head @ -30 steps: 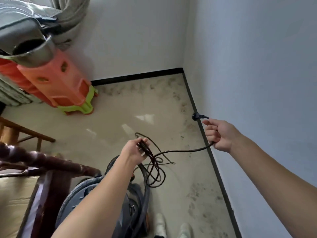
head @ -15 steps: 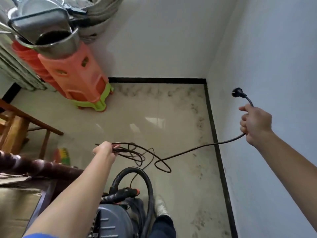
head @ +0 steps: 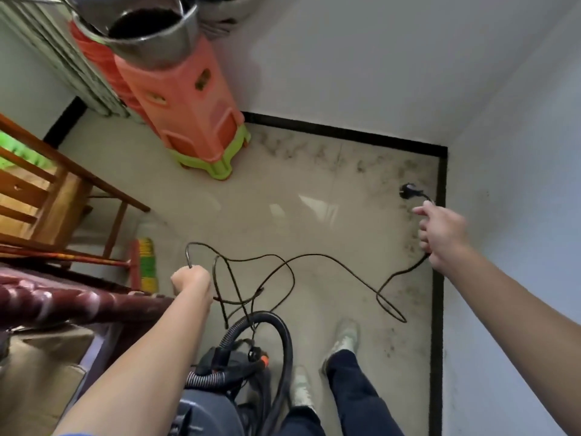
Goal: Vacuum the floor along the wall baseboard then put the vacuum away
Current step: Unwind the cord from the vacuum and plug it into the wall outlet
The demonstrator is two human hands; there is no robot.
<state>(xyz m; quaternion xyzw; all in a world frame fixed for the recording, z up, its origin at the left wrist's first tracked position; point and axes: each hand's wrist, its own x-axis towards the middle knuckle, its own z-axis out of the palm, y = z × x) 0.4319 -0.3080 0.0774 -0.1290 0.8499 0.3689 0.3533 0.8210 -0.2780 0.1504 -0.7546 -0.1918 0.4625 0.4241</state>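
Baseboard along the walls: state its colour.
The baseboard is black; the head view shows it best.

Bare forearms [head: 151, 350] on both sides; a sliver of bright blue sleeve [head: 73, 433] edges the left one. Legs in dark navy long trousers [head: 355, 391], pale off-white sneakers [head: 344, 339] at the trousers' cuffs

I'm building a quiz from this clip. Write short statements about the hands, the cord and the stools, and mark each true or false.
1. The right hand holds the cord just behind the plug. True.
2. The plug sits in a wall socket. False: it sticks out free past the right hand.
3. The left hand grips loops of the cord. True.
4. The stools are blue. False: they are orange, stacked on a green one.
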